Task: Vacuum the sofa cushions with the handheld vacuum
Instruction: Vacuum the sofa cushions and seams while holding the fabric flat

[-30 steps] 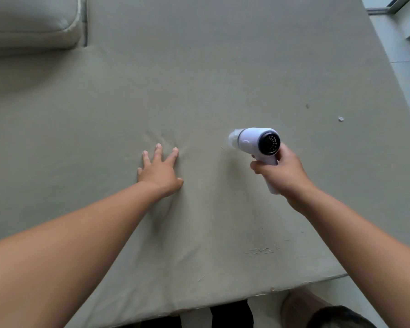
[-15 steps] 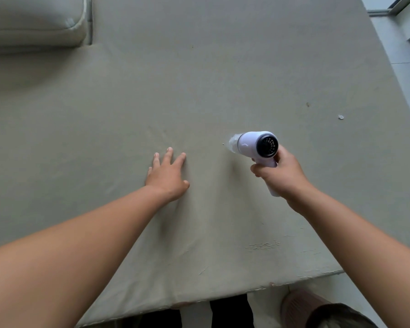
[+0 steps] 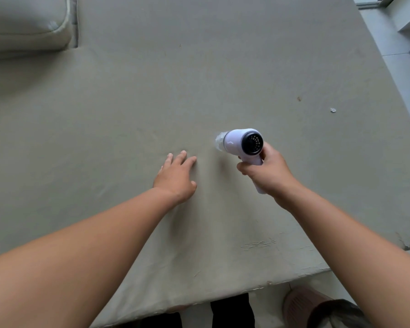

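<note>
- One wide grey-green sofa seat cushion (image 3: 199, 74) is filling the view, with one back cushion (image 3: 24, 24) lying at its far left corner.
- The left hand (image 3: 175, 177) is pressing flat on the fabric, fingers spread, just beside the nozzle.
- The right hand (image 3: 268, 172) is gripping the handle of the one white handheld vacuum (image 3: 240, 144), its clear nozzle pointing left, low over the cushion centre.
- Two crumbs, one white speck (image 3: 333, 110) and one brown speck (image 3: 299, 98), are lying well to the right; a leftward sweep is likely missing them.
</note>
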